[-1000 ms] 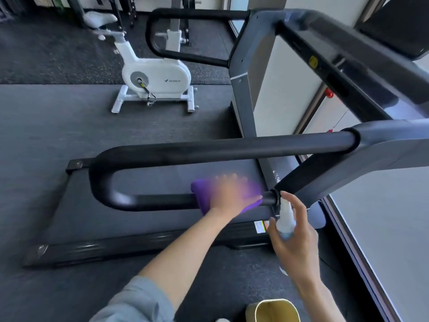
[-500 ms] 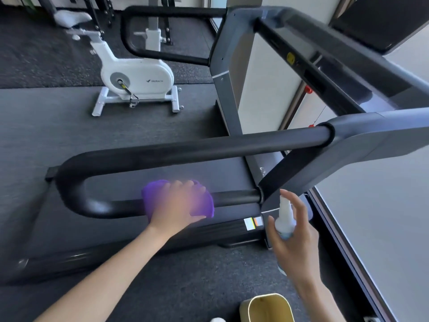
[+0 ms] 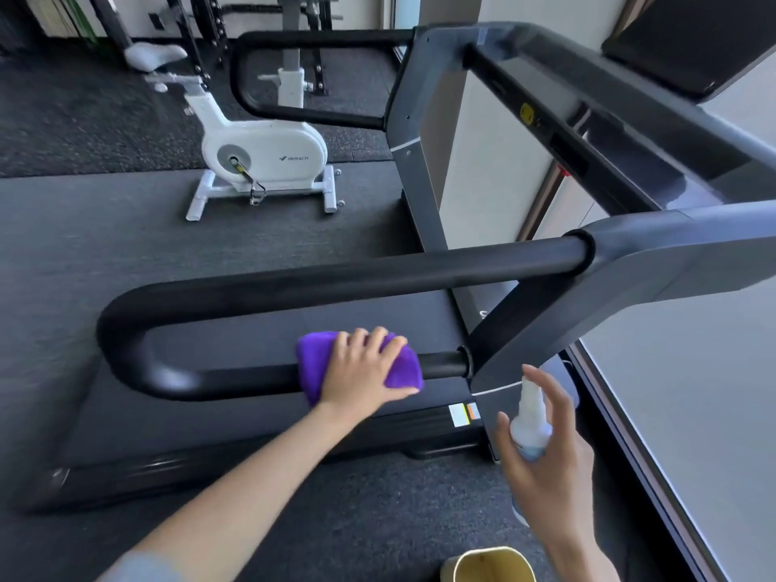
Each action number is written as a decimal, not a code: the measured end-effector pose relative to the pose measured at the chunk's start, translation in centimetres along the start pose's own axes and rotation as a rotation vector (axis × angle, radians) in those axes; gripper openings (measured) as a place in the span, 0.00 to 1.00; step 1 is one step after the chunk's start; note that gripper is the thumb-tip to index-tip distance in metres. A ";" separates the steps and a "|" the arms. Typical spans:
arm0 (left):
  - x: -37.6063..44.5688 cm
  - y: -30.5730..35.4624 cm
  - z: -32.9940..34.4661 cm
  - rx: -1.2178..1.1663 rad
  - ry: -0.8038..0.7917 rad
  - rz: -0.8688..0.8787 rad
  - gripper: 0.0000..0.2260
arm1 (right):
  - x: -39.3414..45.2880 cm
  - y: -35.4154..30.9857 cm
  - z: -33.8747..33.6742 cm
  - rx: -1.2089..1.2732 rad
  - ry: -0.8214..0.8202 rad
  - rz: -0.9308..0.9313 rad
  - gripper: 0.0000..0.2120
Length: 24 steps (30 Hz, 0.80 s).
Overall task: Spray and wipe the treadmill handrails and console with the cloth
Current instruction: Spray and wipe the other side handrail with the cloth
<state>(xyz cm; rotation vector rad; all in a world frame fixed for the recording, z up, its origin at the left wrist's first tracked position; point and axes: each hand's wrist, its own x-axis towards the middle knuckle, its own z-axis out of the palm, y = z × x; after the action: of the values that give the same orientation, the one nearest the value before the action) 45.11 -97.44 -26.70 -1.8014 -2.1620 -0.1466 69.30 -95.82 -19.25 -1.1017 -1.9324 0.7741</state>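
Note:
A black padded handrail [image 3: 336, 283] loops in a U across the middle of the view, joined at the right to the treadmill's grey frame. My left hand [image 3: 361, 371] presses a purple cloth [image 3: 401, 367] over the lower bar of that loop, close to its right end. My right hand [image 3: 546, 472] holds a small white spray bottle [image 3: 530, 417] upright just right of the cloth, nozzle up. The dark console [image 3: 688, 39] sits at the top right, its face mostly out of view. The far handrail [image 3: 302, 73] shows behind.
A white exercise bike [image 3: 260, 157] stands on the dark floor mat beyond the treadmill belt [image 3: 294, 417]. A weight rack [image 3: 201, 31] is at the back. A glass panel or window [image 3: 693, 413] runs along the right. A yellow-rimmed container [image 3: 489, 567] sits at the bottom edge.
My left hand slid the cloth left along the lower bar, then back right toward the frame joint. The right hand with the bottle stayed almost still.

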 end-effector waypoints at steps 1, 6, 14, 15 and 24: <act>1.5 2.0 0.7 0.010 -0.016 0.006 0.33 | 0.1 0.1 0.0 0.004 -0.003 0.000 0.29; 5.0 6.8 1.5 0.006 0.007 -0.007 0.35 | 1.1 0.5 0.6 -0.003 -0.016 0.008 0.29; 0.5 -0.2 0.5 -0.055 0.115 -0.045 0.31 | 1.6 -1.4 1.4 0.021 -0.042 -0.026 0.30; -0.7 -1.7 0.2 -0.049 0.112 -0.054 0.32 | 1.5 -1.7 1.5 0.030 -0.044 -0.035 0.30; -9.2 -12.3 -4.1 0.058 0.096 -0.061 0.34 | 0.7 -4.6 2.9 0.086 -0.140 -0.095 0.30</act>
<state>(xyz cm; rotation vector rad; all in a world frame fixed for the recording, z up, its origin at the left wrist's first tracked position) 35.28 -109.68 -24.15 -1.6628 -2.1331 -0.1790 64.69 -97.59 -16.87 -0.9189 -2.0314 0.8933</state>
